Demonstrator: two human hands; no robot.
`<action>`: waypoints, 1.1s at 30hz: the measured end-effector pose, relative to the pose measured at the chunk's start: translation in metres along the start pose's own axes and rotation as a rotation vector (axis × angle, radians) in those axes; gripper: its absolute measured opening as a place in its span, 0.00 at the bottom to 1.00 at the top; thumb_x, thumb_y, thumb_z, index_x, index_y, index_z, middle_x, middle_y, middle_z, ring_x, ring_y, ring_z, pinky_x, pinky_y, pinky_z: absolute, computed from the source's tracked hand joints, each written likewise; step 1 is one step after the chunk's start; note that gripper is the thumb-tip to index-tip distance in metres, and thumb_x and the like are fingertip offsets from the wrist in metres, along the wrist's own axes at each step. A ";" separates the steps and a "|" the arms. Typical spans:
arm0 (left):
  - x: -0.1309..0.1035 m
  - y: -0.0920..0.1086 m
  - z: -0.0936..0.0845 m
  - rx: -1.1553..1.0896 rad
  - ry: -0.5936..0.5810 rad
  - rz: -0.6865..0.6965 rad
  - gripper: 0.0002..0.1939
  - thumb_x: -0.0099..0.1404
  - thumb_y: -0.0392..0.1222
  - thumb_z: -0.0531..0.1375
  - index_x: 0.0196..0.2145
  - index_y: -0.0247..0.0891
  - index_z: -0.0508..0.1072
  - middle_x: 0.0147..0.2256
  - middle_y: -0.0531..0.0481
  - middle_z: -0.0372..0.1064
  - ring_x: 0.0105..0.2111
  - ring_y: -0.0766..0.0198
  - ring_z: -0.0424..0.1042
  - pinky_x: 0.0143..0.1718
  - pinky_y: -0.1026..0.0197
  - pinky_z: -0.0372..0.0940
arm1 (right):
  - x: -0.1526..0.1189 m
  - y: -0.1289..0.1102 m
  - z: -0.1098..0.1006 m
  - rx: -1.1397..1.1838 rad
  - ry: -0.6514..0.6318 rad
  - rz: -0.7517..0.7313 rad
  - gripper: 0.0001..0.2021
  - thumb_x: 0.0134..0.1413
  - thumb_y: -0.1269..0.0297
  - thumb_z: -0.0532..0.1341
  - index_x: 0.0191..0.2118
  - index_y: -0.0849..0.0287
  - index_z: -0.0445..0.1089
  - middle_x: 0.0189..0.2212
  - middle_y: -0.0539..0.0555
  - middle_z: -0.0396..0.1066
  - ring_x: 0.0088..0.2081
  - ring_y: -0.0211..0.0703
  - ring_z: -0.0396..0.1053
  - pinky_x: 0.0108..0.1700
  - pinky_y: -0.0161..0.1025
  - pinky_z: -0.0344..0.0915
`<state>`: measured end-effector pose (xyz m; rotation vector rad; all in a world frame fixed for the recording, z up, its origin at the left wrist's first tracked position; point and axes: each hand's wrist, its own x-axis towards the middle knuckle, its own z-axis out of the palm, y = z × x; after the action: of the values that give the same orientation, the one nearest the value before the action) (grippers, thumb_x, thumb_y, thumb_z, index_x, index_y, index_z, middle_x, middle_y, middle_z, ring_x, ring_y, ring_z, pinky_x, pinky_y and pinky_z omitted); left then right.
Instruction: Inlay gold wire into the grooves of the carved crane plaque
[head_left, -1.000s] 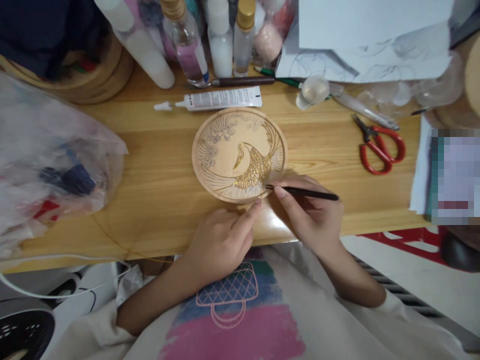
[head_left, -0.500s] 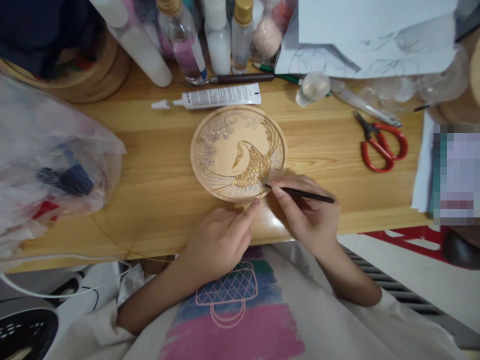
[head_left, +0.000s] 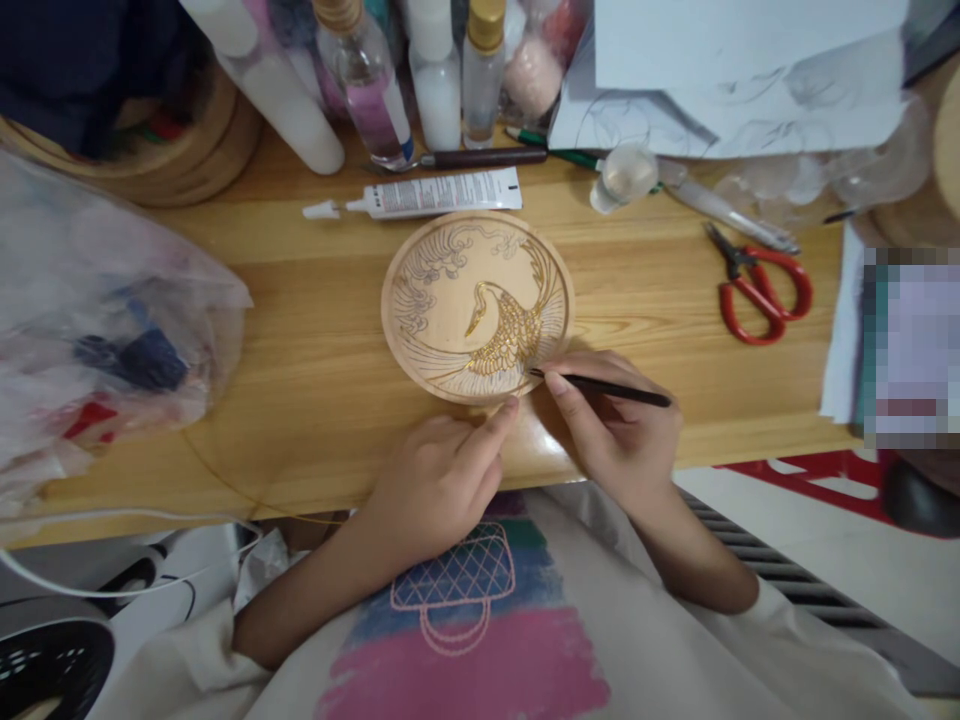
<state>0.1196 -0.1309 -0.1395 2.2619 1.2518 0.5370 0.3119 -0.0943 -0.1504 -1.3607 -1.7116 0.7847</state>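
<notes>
A round wooden plate [head_left: 442, 380] lies on the table, bearing a crane drawing partly outlined in gold wire; wave and cloud lines stay dark at its upper left. My right hand [head_left: 622, 430] is closed around dark tweezers [head_left: 611, 388], their tips touching or just above the crane's lower feathers. Near the plate's bottom rim, my left hand [head_left: 442, 480] rests with its index finger stretched out to the edge and the other fingers loosely bent. Nothing shows in it, though its underside is hidden.
Behind the plate lie a white glue tube [head_left: 442, 193], its cap [head_left: 321, 210] and a dark-handled tool [head_left: 487, 157]. Red-handled pliers [head_left: 761, 290] lie right. Bottles [head_left: 371, 110] and sketched papers [head_left: 750, 110] line the back; a plastic bag [head_left: 112, 310] fills the left.
Both hands, the tweezers and the plate look almost the same as before. The view has shifted very slightly.
</notes>
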 end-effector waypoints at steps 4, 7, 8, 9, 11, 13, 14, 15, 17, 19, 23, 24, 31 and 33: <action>0.000 -0.001 0.000 0.000 -0.004 -0.006 0.20 0.71 0.32 0.47 0.58 0.30 0.67 0.29 0.48 0.75 0.28 0.62 0.74 0.32 0.59 0.71 | 0.000 0.000 0.000 -0.001 0.006 -0.023 0.06 0.58 0.71 0.64 0.39 0.53 0.75 0.35 0.50 0.80 0.38 0.42 0.77 0.43 0.43 0.74; -0.001 -0.001 0.001 -0.020 -0.021 -0.019 0.22 0.70 0.31 0.48 0.59 0.31 0.66 0.29 0.49 0.75 0.28 0.62 0.74 0.33 0.59 0.71 | 0.000 0.000 0.001 -0.011 0.011 -0.026 0.06 0.58 0.71 0.64 0.39 0.52 0.75 0.34 0.50 0.80 0.38 0.43 0.77 0.42 0.44 0.75; -0.001 -0.001 0.001 -0.023 -0.025 -0.023 0.22 0.70 0.31 0.48 0.60 0.32 0.66 0.29 0.49 0.75 0.28 0.62 0.74 0.33 0.59 0.71 | 0.000 0.000 0.001 -0.016 0.012 -0.024 0.06 0.58 0.70 0.64 0.39 0.52 0.75 0.34 0.50 0.80 0.37 0.43 0.77 0.42 0.45 0.75; -0.001 -0.001 0.000 -0.022 -0.027 -0.025 0.22 0.70 0.31 0.48 0.60 0.33 0.66 0.30 0.49 0.75 0.29 0.63 0.74 0.33 0.59 0.71 | 0.000 0.000 0.001 -0.021 0.012 -0.022 0.06 0.58 0.70 0.64 0.39 0.52 0.75 0.34 0.50 0.80 0.38 0.44 0.77 0.42 0.45 0.75; -0.001 -0.001 -0.001 -0.013 -0.030 -0.030 0.21 0.70 0.32 0.48 0.59 0.33 0.67 0.30 0.49 0.76 0.29 0.63 0.75 0.33 0.60 0.72 | 0.000 0.000 0.001 -0.027 0.012 -0.022 0.06 0.58 0.70 0.64 0.39 0.52 0.76 0.34 0.50 0.80 0.38 0.44 0.77 0.43 0.45 0.75; 0.000 -0.002 -0.003 -0.001 -0.031 -0.032 0.20 0.70 0.32 0.48 0.57 0.32 0.68 0.30 0.49 0.76 0.29 0.63 0.75 0.33 0.60 0.72 | 0.000 0.000 0.001 -0.025 0.007 -0.025 0.06 0.58 0.70 0.64 0.39 0.52 0.75 0.35 0.50 0.80 0.38 0.43 0.77 0.43 0.45 0.75; 0.001 -0.003 -0.005 0.001 -0.037 -0.032 0.20 0.70 0.32 0.48 0.56 0.32 0.69 0.31 0.48 0.77 0.30 0.62 0.75 0.34 0.60 0.72 | 0.000 0.000 0.000 -0.021 0.009 -0.029 0.06 0.58 0.71 0.64 0.39 0.52 0.75 0.35 0.50 0.80 0.38 0.43 0.77 0.44 0.45 0.75; 0.002 -0.004 -0.007 0.002 -0.048 -0.032 0.19 0.70 0.32 0.49 0.55 0.32 0.70 0.33 0.47 0.77 0.31 0.61 0.76 0.35 0.59 0.72 | -0.001 0.000 0.000 -0.016 0.012 -0.032 0.06 0.58 0.71 0.64 0.39 0.52 0.75 0.35 0.50 0.80 0.39 0.42 0.77 0.44 0.44 0.75; 0.004 -0.007 -0.013 0.016 -0.088 -0.040 0.19 0.70 0.33 0.49 0.54 0.33 0.71 0.36 0.45 0.78 0.34 0.60 0.76 0.37 0.57 0.73 | -0.001 0.000 0.001 -0.009 0.013 -0.033 0.07 0.58 0.72 0.64 0.39 0.53 0.75 0.35 0.50 0.80 0.39 0.43 0.77 0.45 0.44 0.74; 0.006 -0.011 -0.020 0.048 -0.135 -0.051 0.18 0.71 0.34 0.49 0.53 0.36 0.72 0.36 0.46 0.78 0.34 0.60 0.76 0.38 0.57 0.72 | 0.000 0.000 0.001 -0.011 0.012 -0.029 0.06 0.58 0.71 0.64 0.39 0.52 0.75 0.35 0.50 0.80 0.39 0.44 0.77 0.44 0.45 0.75; 0.009 -0.022 -0.030 0.103 -0.158 -0.036 0.17 0.71 0.35 0.49 0.51 0.38 0.73 0.37 0.48 0.79 0.34 0.61 0.76 0.38 0.58 0.72 | 0.000 0.000 0.001 -0.013 0.012 -0.024 0.06 0.58 0.71 0.63 0.39 0.52 0.76 0.34 0.50 0.80 0.38 0.45 0.77 0.44 0.46 0.75; 0.010 -0.024 -0.031 0.120 -0.145 -0.033 0.16 0.72 0.35 0.49 0.51 0.38 0.73 0.39 0.48 0.79 0.35 0.60 0.77 0.38 0.58 0.72 | 0.001 -0.001 0.001 -0.013 0.011 -0.023 0.06 0.58 0.71 0.63 0.39 0.52 0.76 0.34 0.50 0.80 0.38 0.45 0.77 0.43 0.46 0.75; 0.013 -0.034 -0.034 0.164 -0.075 -0.030 0.15 0.72 0.36 0.49 0.49 0.37 0.73 0.42 0.48 0.80 0.38 0.59 0.78 0.39 0.58 0.71 | 0.000 0.000 0.001 -0.017 0.004 -0.023 0.07 0.58 0.72 0.64 0.39 0.52 0.76 0.34 0.50 0.80 0.38 0.44 0.77 0.43 0.45 0.74; 0.013 -0.035 -0.034 0.146 -0.074 -0.027 0.16 0.72 0.35 0.49 0.50 0.37 0.73 0.44 0.48 0.79 0.41 0.59 0.78 0.40 0.58 0.71 | 0.000 0.000 0.001 -0.018 0.005 -0.035 0.07 0.57 0.73 0.64 0.39 0.53 0.76 0.34 0.50 0.80 0.38 0.44 0.77 0.43 0.44 0.74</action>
<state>0.0841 -0.0961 -0.1320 2.3575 1.3215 0.3584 0.3111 -0.0943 -0.1513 -1.3403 -1.7382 0.7475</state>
